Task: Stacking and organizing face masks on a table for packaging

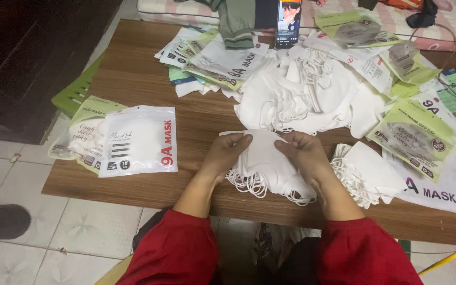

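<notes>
Hands — our left hand (227, 153) and right hand (303, 153) — clamp a stack of soft white fabric face masks (266, 168) near the wooden table's (143, 79) front edge — light, floppy, best pinched at folded edges.

Both hands are gripping a stack of white face masks (265, 163) lying on the wooden bench (149, 79): the left hand (227, 152) is clasping its left edge, the right hand (303, 153) its right edge, fingers (238, 140) curling over the top. A second mask stack (368, 174) is lying just right of the right fingers, a sealed mask packet (138, 140) well left of the left ones, and a loose mask heap (307, 95) beyond.
</notes>
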